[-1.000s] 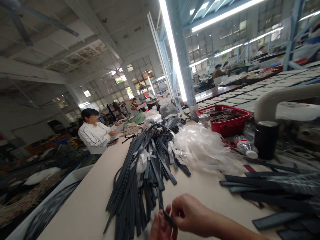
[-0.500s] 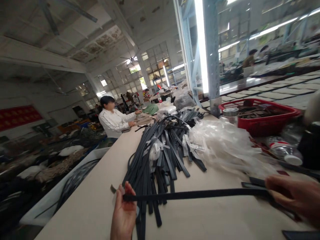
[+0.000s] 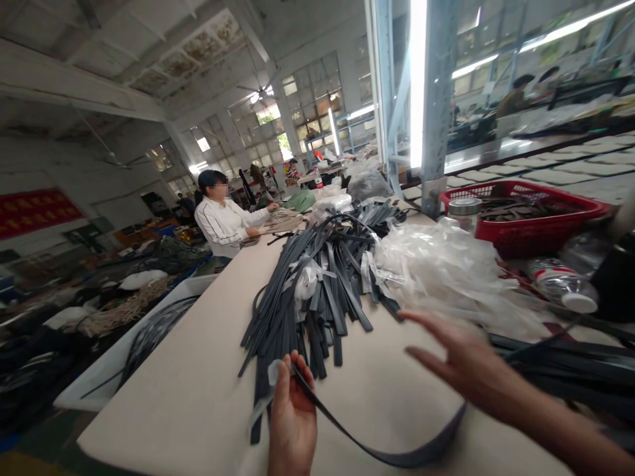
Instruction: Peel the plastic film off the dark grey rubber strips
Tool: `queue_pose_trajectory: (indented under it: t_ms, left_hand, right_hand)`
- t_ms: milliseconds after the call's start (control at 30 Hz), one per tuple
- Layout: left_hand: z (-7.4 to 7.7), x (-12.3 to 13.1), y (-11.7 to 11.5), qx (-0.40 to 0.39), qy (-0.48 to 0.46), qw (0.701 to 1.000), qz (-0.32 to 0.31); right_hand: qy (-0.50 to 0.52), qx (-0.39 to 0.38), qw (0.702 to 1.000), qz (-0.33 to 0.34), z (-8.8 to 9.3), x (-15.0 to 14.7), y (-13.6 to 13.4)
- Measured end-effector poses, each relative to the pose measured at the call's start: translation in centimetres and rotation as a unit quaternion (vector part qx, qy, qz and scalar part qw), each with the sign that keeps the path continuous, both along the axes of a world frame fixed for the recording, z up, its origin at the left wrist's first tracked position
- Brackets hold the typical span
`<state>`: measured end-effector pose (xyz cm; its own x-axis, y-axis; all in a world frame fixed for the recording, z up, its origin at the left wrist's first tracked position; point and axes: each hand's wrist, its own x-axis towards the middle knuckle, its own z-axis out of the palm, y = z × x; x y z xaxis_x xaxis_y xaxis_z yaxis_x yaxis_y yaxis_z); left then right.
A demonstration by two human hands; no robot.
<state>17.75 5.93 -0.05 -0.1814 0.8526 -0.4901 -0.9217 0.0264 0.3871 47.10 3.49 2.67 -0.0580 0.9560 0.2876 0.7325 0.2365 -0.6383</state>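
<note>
Head view: a person's bare hands work over a pale tabletop (image 3: 188, 403). The left hand (image 3: 294, 426), at the lower centre, has its grip closed, thumb against fingers, on one end of a dark strap (image 3: 380, 456). A scrap of clear film (image 3: 274, 372) shows beside the thumb. From there the strap sags in a long curve toward the right, its far part blurred near the right wrist; whether it touches there cannot be told. The right hand (image 3: 459, 360), blurred by motion, has its grip apart, thumb and fingers spread over the tabletop.

Just beyond the left hand lies a heap of dark straps (image 3: 282, 304). Crumpled clear plastic (image 3: 441, 271) is piled to its right, near a lidded jar (image 3: 464, 215), a red basket (image 3: 536, 237) of brown pieces and a bottle (image 3: 558, 284) on its side. More dark strips (image 3: 570, 370) lie behind the right forearm. Across the tabletop, at left, stands a co-worker in a white jacket (image 3: 218, 228).
</note>
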Motion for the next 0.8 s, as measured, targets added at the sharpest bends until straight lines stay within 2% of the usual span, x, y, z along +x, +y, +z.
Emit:
queue_pose_trajectory:
  t_ms: [67,133,233,300,333,433,500,600,733,800]
  left_hand:
    - [0.2,1.0,-0.7,-0.003,-0.001,1.000,-0.006]
    - [0.2,1.4,-1.1,-0.001,0.013,1.000,-0.015]
    - [0.0,1.1,-1.5,0.006,0.044,0.999,-0.018]
    - [-0.2,0.4,-1.4,0.013,0.058,0.998,-0.004]
    - [-0.4,0.0,-1.4,0.015,0.064,0.998,0.005]
    - [-0.9,-0.8,-1.3,0.014,0.067,0.998,0.009]
    - [-1.1,-0.9,-1.2,0.015,0.058,0.998,0.003]
    - [-1.0,-0.6,-1.2,0.014,0.044,0.999,-0.005]
    - [-0.2,-0.1,-1.4,0.002,0.029,0.999,-0.025]
    - [-0.2,0.2,-1.6,0.002,0.023,0.999,-0.033]
  right_hand:
    - [0.050,-0.107,0.985,0.128,-0.2,-6.8,-0.1]
    - [0.112,-0.173,0.952,0.227,-1.3,-11.8,-0.2]
    - [0.230,-0.222,0.907,0.276,-3.4,-15.2,0.1]
    - [0.256,-0.228,0.905,0.253,-4.3,-15.4,0.6]
    - [0.248,-0.216,0.915,0.232,-4.4,-15.0,0.8]
    - [0.174,-0.151,0.955,0.186,-3.5,-13.4,1.1]
    - [0.117,-0.121,0.969,0.182,-2.6,-12.6,0.9]
    - [0.049,-0.109,0.973,0.197,-1.8,-12.5,0.2]
    - [0.015,-0.125,0.971,0.203,-2.1,-13.0,0.0]
    - [0.013,-0.127,0.971,0.202,-2.4,-13.1,0.2]
